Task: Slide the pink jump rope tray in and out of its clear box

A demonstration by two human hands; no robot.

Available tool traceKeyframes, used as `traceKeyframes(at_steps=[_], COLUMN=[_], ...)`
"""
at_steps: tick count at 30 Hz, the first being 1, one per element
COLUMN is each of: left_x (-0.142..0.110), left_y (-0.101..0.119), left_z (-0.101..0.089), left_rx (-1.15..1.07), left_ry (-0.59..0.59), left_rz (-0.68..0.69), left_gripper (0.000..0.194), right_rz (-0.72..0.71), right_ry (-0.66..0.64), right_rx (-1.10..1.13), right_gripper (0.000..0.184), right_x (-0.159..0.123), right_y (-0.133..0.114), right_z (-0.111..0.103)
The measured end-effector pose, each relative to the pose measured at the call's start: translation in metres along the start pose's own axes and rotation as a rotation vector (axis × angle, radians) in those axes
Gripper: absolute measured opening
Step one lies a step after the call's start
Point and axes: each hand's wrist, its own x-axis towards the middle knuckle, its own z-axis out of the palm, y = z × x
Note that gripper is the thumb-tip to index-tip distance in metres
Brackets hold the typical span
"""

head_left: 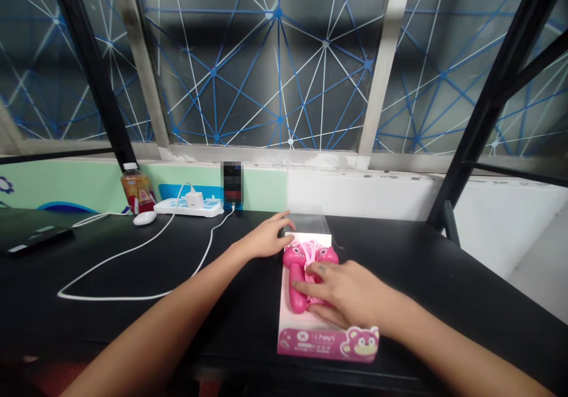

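A pink jump rope [298, 293] lies on an upright-lipped display box [288, 321], its two bear-headed handles side by side and light pink cord bundled between them. My right hand [348, 290] is on the rope, fingers bent over the cord and the right handle, which it partly hides. At the box's far end is a clear plastic cover [308, 224] over a white part. My left hand [266, 237] reaches to the left edge of this cover, its fingers and thumb spread and touching it. The box's pink front lip [323, 347] carries a bear picture.
Along the back of the black table [377, 249] stand a drink bottle [138, 190], a power strip [190, 209] with a plugged-in charger and a blurred phone [232, 184]. A white mouse [144, 218], a dark flat device [39, 240] and a looping white cable [110, 297] lie left.
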Motion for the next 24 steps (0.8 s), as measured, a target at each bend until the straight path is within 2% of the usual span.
traceKeyframes(at_steps=[4,8,13,18,20,24], left_x=[0.0,-0.001,-0.004,-0.008,-0.009,-0.01], left_y=[0.004,0.011,0.013,0.015,0.016,0.014], left_z=[-0.003,-0.003,-0.004,-0.004,-0.003,0.0], left_rx=[-0.008,0.001,0.007,-0.006,-0.011,-0.016], left_ry=[-0.01,-0.01,-0.054,-0.061,-0.045,-0.027], left_rz=[0.017,0.035,0.018,0.076,0.077,0.057], left_gripper=[0.015,0.02,0.028,0.028,0.027,0.027], right_rz=[-0.014,0.044,0.183,0.252,0.196,-0.05], right_ry=[0.014,0.007,0.03,0.075,0.082,0.057], right_rx=[0.063,0.024,-0.064,-0.13,-0.161,-0.165], right_gripper=[0.04,0.041,0.043,0.034,0.036,0.045], right_x=[-0.002,-0.001,0.004,0.008,0.008,0.005], right_y=[-0.002,0.003,0.014,0.014,0.012,0.008], right_z=[-0.004,0.004,0.022,0.027,0.024,0.015])
